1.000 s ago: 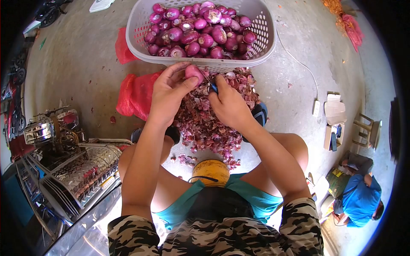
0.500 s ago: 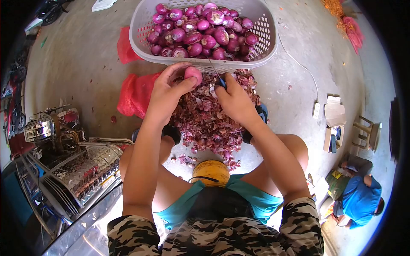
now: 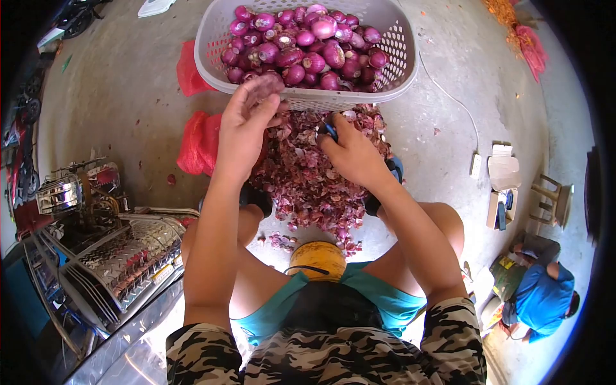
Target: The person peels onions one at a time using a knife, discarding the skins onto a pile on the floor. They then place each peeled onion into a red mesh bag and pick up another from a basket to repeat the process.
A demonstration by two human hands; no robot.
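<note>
My left hand (image 3: 247,122) is held at the near rim of the basket, its fingers apart and slightly curled, with no onion in it. My right hand (image 3: 353,154) grips a small knife by its blue handle (image 3: 331,131); the blade is hard to make out. Beyond both hands stands a grey perforated plastic basket (image 3: 385,96) heaped with red onions (image 3: 313,62). Beneath them, a pile of onion skins (image 3: 308,173) covers the floor between my feet.
Red mesh sacks (image 3: 199,141) lie left of the skins. A yellow bucket (image 3: 317,260) sits between my knees. On the right are a cable with a power strip (image 3: 475,166), a cardboard box (image 3: 502,208), a wooden stool (image 3: 550,202) and another person in blue (image 3: 545,301).
The onion has left my left hand, which has moved forward to the basket and opened. A smooth pink onion now shows on top of the heap. My right hand keeps the knife, turned slightly.
</note>
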